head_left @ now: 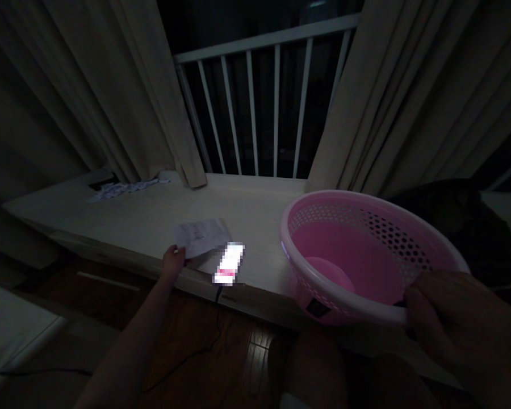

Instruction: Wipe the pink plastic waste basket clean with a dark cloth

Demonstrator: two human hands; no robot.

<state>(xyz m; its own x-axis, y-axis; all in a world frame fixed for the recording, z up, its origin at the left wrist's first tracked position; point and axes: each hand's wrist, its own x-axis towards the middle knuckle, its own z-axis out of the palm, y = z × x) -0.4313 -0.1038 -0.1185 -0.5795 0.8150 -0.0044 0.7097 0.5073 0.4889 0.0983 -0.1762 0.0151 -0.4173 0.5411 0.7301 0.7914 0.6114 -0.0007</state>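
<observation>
My left hand pinches the near left corner of a sheet of paper with dim printing, held just over the white window ledge. Right beside the paper lies a lit phone, its screen blurred out and a cable running down from it. On the right, my right hand is wrapped round the rim of a pink plastic laundry basket. The basket is tilted toward me, with perforated walls. Inside it I see only a rounded pink shape at the bottom.
Beige curtains hang on both sides of a dark window with a white railing. A crumpled patterned cloth lies at the ledge's far left. A dark bulky object stands behind the basket. A black cable crosses the wooden floor.
</observation>
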